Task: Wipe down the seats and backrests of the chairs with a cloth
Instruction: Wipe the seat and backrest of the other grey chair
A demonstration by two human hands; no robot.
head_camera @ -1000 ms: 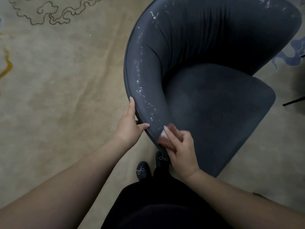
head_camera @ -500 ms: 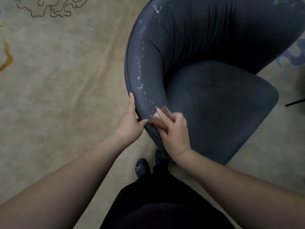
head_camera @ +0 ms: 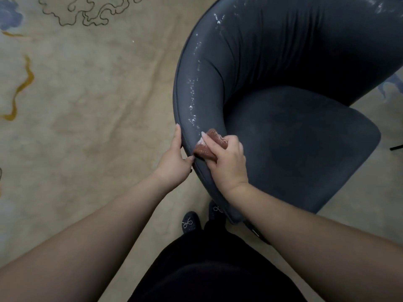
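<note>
Brown cloth [head_camera: 208,144] bunched in right hand [head_camera: 226,162] on backrest [head_camera: 196,88] rim — white flecks run up-rim, away; left hand [head_camera: 174,162] pinches edge beside.

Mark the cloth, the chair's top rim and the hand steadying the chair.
cloth [head_camera: 206,147]: head view, on the brown fold showing left of the right hand's fingers.
chair's top rim [head_camera: 189,83]: head view, on the speckled upper edge of the backrest.
left hand [head_camera: 173,162]: head view, on the back of the hand gripping the rim.
</note>
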